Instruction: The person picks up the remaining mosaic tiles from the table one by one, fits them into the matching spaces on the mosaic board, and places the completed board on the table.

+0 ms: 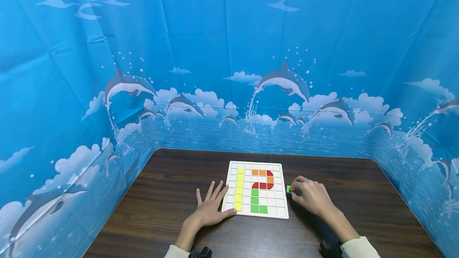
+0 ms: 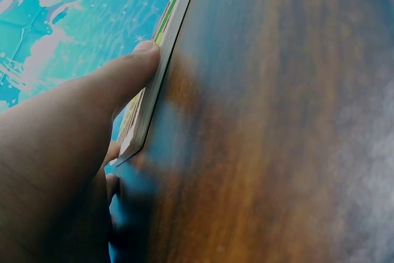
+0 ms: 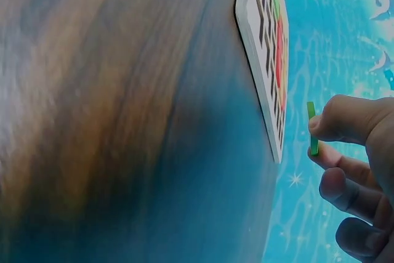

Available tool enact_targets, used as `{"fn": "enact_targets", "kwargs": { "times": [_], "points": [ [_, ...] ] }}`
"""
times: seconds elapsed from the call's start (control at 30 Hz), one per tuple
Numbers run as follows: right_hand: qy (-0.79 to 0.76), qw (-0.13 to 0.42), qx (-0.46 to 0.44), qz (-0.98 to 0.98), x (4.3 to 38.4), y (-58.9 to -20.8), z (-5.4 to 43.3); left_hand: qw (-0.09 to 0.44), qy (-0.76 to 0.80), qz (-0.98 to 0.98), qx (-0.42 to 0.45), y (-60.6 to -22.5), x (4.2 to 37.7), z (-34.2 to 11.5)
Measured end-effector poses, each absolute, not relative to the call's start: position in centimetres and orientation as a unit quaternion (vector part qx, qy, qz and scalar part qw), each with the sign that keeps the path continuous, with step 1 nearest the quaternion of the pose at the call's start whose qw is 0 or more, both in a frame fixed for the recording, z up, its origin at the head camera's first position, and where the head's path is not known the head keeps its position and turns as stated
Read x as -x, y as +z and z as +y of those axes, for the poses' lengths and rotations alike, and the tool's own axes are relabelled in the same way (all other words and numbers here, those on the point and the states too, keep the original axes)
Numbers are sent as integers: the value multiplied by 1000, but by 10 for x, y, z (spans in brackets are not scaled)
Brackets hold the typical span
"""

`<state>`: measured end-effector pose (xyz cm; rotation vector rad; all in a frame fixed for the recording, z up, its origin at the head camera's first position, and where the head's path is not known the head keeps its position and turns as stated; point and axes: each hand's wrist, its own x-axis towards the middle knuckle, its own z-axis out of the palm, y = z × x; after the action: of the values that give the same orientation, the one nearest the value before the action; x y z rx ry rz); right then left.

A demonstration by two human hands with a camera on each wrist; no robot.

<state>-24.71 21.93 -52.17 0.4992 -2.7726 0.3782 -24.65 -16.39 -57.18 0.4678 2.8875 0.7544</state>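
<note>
A white square grid board (image 1: 247, 206) lies on the table, holding a column of yellow tiles (image 1: 239, 190), some orange tiles (image 1: 259, 172), red tiles (image 1: 263, 186) and several green tiles (image 1: 255, 200). My left hand (image 1: 209, 210) is spread at the board's left side, its thumb resting on the near left edge; the left wrist view shows that thumb (image 2: 138, 66) on the rim. Just off the board's right edge, my right hand (image 1: 312, 195) pinches a thin green tile (image 3: 313, 129) between thumb and index finger. In the right wrist view the tile is above the table, apart from the board.
The dark wooden table (image 1: 161, 182) extends around the board on every side. A blue curtain (image 1: 201, 71) printed with dolphins and clouds stands along the table's back and both sides. Dark devices (image 1: 201, 252) are strapped on both wrists.
</note>
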Motion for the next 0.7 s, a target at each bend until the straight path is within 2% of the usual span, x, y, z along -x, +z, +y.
{"fn": "enact_targets", "kwargs": {
  "times": [0.7],
  "points": [
    [160,148,-246,-944,231,-525,195,62,231,958,-155,-579,250,-165]
  ]
}}
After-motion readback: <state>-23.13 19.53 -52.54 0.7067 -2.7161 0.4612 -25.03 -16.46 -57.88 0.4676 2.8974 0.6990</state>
